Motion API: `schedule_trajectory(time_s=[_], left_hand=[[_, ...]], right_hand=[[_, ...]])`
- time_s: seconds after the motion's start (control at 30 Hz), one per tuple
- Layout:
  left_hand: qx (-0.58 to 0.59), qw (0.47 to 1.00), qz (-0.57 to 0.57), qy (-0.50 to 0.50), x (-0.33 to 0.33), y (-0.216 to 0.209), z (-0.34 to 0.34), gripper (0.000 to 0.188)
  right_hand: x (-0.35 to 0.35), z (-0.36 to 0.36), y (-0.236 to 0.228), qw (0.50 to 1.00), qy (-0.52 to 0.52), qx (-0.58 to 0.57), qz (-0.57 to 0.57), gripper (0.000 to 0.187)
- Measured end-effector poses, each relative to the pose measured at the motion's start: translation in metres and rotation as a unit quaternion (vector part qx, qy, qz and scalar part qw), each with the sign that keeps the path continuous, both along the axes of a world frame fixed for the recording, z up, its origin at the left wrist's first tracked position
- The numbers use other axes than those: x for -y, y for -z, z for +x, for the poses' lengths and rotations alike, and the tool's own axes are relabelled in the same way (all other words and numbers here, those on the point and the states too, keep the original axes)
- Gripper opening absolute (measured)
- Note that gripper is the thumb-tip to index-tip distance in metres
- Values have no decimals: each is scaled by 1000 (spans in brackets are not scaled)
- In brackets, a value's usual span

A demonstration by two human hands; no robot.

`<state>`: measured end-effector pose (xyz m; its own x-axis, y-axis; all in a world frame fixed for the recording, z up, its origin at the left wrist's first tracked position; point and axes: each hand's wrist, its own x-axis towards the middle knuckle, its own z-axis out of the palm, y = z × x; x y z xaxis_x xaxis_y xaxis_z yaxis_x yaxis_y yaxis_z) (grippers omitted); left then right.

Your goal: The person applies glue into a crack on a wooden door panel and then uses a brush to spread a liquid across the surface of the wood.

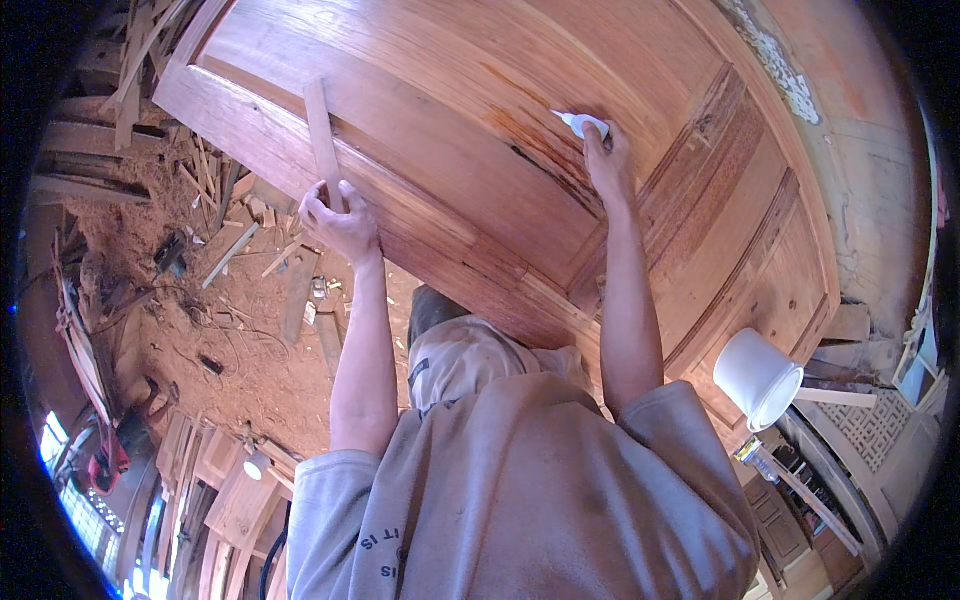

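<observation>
My right hand (608,165) grips a small white glue bottle (584,125) with a narrow pointed nozzle. Its nozzle points left, just over the face of a paneled wooden door (390,125). Wet-looking orange-brown streaks (535,133) and a dark line along a panel edge show near the bottle. Over on the left, my left hand (345,222) has its fingers closed around the lower end of a thin flat wooden strip (321,125). The strip's far end reaches over the door's frame and panel. Whether the strip touches the wood, I cannot tell.
A white bucket (750,375) stands at the door's right end. Offcuts (298,295) and sawdust cover the ground (250,370) at left, with stacked boards (95,140) beyond. A carved lattice panel (868,432) and more timber are at lower right.
</observation>
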<state>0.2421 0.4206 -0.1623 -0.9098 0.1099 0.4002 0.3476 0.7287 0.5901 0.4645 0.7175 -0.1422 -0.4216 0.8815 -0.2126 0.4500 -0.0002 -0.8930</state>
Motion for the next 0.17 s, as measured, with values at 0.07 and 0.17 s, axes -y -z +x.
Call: schedule_trajectory(time_s=[0.07, 0.17], left_hand=[[3, 1000, 1, -1, 1, 0, 0, 37], [-2, 1000, -13, -2, 2, 0, 0, 38]], right_hand=[[1, 2, -1, 1000, 0, -12, 6, 22], [4, 5, -8, 1000, 11, -7, 16, 23]])
